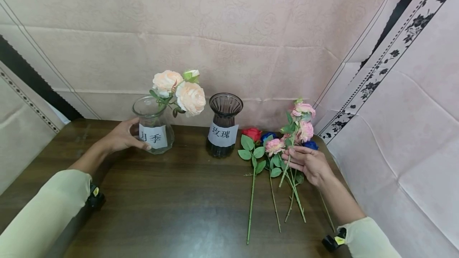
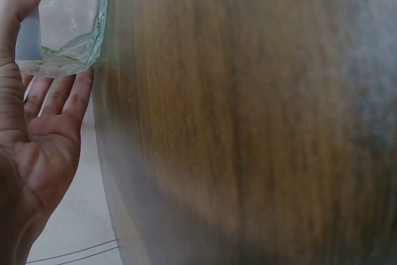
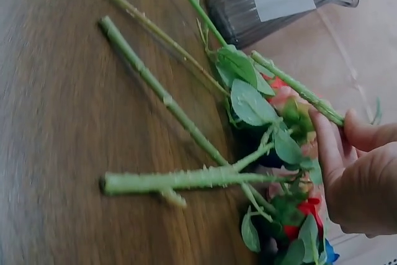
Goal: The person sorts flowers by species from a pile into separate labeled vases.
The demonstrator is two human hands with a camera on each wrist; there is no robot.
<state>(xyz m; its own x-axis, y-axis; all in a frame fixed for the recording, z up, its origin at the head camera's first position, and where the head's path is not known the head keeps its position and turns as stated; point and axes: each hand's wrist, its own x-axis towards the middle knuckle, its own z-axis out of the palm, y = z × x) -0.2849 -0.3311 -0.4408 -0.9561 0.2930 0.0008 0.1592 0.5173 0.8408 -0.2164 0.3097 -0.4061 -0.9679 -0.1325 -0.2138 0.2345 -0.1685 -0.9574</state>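
Note:
On the left, a clear glass vase with a white paper label holds a stem of cream flowers that lean right over its rim. My left hand holds this vase by its left side, thumb in front on the label and fingers behind. At the right, a stem of pink flowers is lifted upright, its lower end off the table. My right hand pinches its green stem between thumb and fingers. Beneath and beside that hand lie more flowers, including a red rose and another pink flower.
A dark ribbed glass vase with a paper label stands between the hands. Blue flowers lie partly hidden at the right. Several loose stems point toward the front of the brown wooden table. Pale patterned cloth hangs behind.

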